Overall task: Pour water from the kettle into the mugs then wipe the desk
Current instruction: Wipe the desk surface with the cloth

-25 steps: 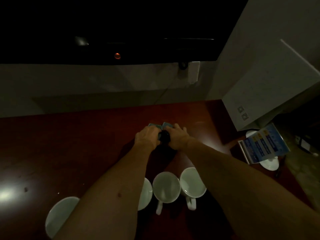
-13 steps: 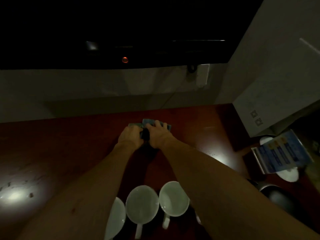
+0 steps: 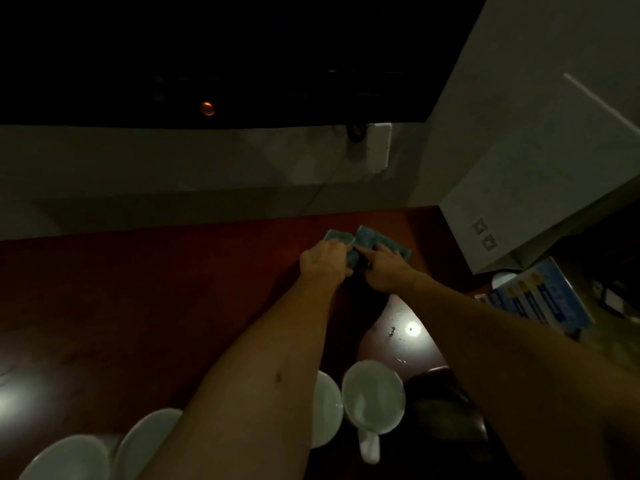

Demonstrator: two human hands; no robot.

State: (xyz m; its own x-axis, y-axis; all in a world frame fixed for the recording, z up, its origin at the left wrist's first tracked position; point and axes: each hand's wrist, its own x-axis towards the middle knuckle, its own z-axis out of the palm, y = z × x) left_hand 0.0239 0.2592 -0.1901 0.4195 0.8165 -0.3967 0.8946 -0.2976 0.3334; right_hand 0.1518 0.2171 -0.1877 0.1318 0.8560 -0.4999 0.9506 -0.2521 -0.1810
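A blue-green cloth (image 3: 370,239) lies on the dark red desk (image 3: 173,289) near its back edge. My left hand (image 3: 325,259) rests on the cloth's left part with its fingers curled over it. My right hand (image 3: 382,270) presses on the right part, fingers stretched forward. Several white mugs stand near the desk's front: one with its handle toward me (image 3: 374,398), one half hidden by my left arm (image 3: 327,408), and more at the lower left (image 3: 145,441). The kettle is a dark shape (image 3: 446,422) at the lower right, mostly hidden by my right arm.
A white box (image 3: 512,209) stands in the right back corner against the wall. A blue printed card (image 3: 540,299) leans next to it. A wall socket with a plugged cable (image 3: 377,147) sits above the desk. Small droplets glint on the desk (image 3: 398,332).
Both hands with the cloth have shifted to the right along the back of the desk. The view has swung, so the mugs now sit lower and further left.
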